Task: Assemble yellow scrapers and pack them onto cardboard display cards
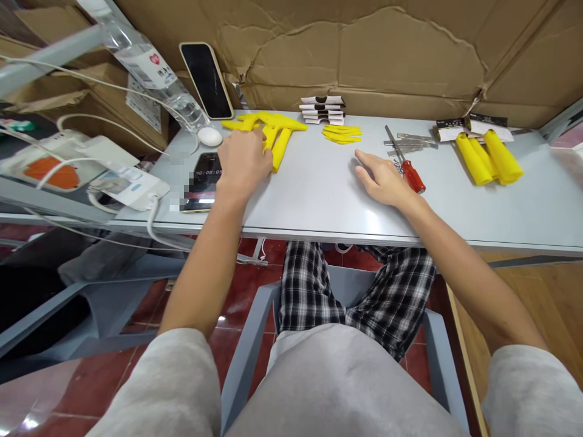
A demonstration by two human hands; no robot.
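- Here, the left hand (246, 161) is palm down over the yellow tools (281, 150) at the left part of the table (314, 200); its fingertips are hidden, so I cannot tell whether it grips one.
- The right hand (385, 181) lies spread low over the table, fingers loosely parted, just beside the red-handled screwdriver (413, 177).
- The yellow tools lie close together, at least one T-shaped, right of the white round object (210, 136).
- A phone (204, 182) showing a timer lies flat, partly behind the left hand; another phone (207, 79) leans upright near a tilted bottle (155, 70).
- Toward the back, between the hands, yellow strips (341, 135) lie in front of a row of paper packets (322, 109).
- Thin metal strips (414, 145) lie beside the screwdriver's shaft.
- Farther right, yellow handles (504, 159) lie together against dark-and-white packets (489, 126).
- Cardboard (364, 60) stands behind the table.
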